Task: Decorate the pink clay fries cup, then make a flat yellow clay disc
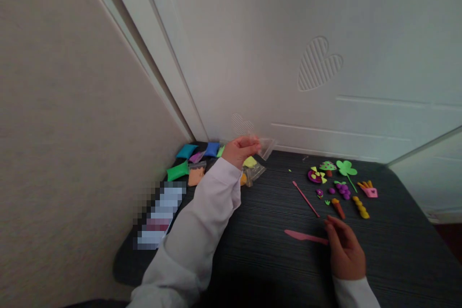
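Observation:
My left hand [240,149] is stretched out to the back of the dark table [260,260], fingers pinched on a small clear plastic bag [267,147] held just above a pile of clay packets. A yellow packet [250,161] and more clear bags [254,173] lie right under it. My right hand [344,248] rests near the front right, fingers closed on the handle end of a pink plastic knife [305,236] that lies flat on the table. A thin pink stick tool [306,198] lies beyond it.
Coloured clay packets sit at the back left: teal [186,151], blue [211,148], green [178,171], orange [196,176]. Small clay figures lie at the right: a green clover [346,168], purple grapes [342,189], a carrot [338,208], a yellow piece [361,207]. A white wall panel rises behind the table.

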Demonstrator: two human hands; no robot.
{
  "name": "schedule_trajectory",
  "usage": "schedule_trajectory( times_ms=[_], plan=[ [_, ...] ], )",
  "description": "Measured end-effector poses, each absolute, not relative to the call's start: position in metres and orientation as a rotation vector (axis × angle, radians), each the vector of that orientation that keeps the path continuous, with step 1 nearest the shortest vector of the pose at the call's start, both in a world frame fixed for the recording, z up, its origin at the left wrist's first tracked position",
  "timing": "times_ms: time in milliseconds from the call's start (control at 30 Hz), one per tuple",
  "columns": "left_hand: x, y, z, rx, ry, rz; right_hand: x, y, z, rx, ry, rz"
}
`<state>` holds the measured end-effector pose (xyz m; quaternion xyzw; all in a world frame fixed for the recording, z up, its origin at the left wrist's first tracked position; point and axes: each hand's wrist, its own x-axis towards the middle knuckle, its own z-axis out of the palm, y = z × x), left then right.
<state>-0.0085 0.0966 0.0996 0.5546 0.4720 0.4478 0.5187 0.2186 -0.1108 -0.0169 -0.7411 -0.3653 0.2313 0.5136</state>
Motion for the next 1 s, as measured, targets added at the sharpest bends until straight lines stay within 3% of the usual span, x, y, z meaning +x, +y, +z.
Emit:
schedule_trajectory(
  times_ms=[133,500,767,1000],
  plan=[
    [-0.011,0.059,0.121,0.899,0.763,1.072,0.218,-0.111,-0.016,-1.785,-0.883,0.56],
    [-0.008,0.016,0.105,0.531,0.654,0.83,0.218,-0.111,-0.021,-1.758,-0.927,0.547],
    [-0.006,0.014,0.104,0.639,0.726,0.959,0.219,-0.11,-0.022,-1.736,-0.935,0.559],
    [-0.016,0.039,0.081,1.121,0.973,1.093,0.219,-0.111,-0.021,-1.737,-0.935,0.565]
  ],
)
